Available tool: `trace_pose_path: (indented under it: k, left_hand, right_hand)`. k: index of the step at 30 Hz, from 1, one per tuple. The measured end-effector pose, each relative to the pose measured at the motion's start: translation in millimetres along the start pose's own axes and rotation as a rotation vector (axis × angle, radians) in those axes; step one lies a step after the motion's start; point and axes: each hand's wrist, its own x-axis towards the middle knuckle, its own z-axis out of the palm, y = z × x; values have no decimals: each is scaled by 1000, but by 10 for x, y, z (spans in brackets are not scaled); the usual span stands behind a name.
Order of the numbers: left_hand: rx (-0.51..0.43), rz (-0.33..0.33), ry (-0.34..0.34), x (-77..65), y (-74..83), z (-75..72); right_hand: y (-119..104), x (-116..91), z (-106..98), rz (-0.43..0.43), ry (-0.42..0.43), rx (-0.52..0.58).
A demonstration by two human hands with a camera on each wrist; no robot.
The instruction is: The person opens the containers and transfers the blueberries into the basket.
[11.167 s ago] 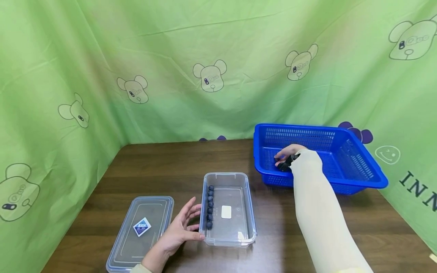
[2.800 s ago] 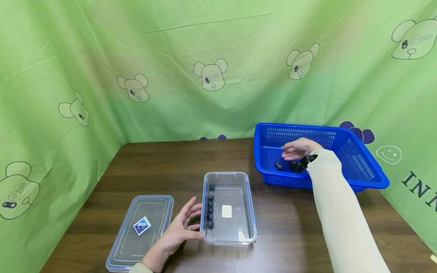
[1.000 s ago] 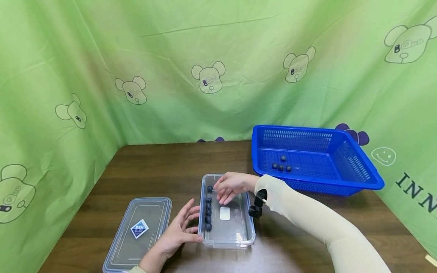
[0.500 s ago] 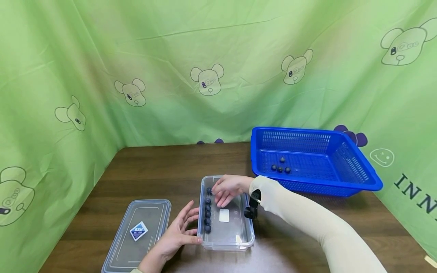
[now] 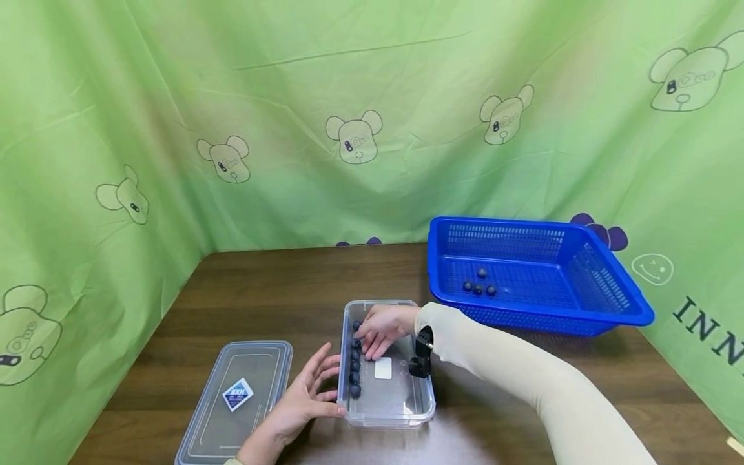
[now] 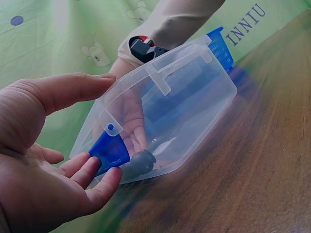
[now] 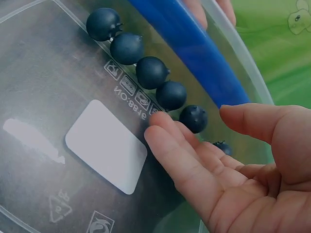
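A clear plastic container (image 5: 386,420) holds several blueberries (image 5: 355,366) in a row along its left wall. My left hand (image 5: 302,399) is at that wall, thumb at the near corner of the rim, other fingers lightly bent by the blue clip (image 6: 111,151). Inside the container, my right hand (image 5: 388,326) reaches down beside the row. In the right wrist view its thumb and fingers stand apart around one blueberry (image 7: 193,119), with gaps showing on both sides of it. Another blueberry (image 7: 222,147) is partly hidden behind these fingers.
A blue perforated basket (image 5: 581,313) with several loose blueberries (image 5: 478,289) stands at the back right. The container's lid (image 5: 256,368), with a diamond-shaped label, lies on the wooden table (image 5: 279,284) at the left. A green curtain (image 5: 290,194) hangs behind.
My right hand has come from the basket over to the container, then sunk slightly lower and nearer beside the row. The left hand has stayed at the container's left wall.
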Motion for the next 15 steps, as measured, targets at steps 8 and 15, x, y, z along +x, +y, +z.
trace_pose_path:
  k: [8, 15]
  left_hand:
    - [6, 4, 6, 10, 7, -1]
    - [2, -2, 1, 6, -5, 1]
  right_hand:
    - [57, 81, 49, -43, 13, 21]
    - [92, 105, 71, -63, 19, 14]
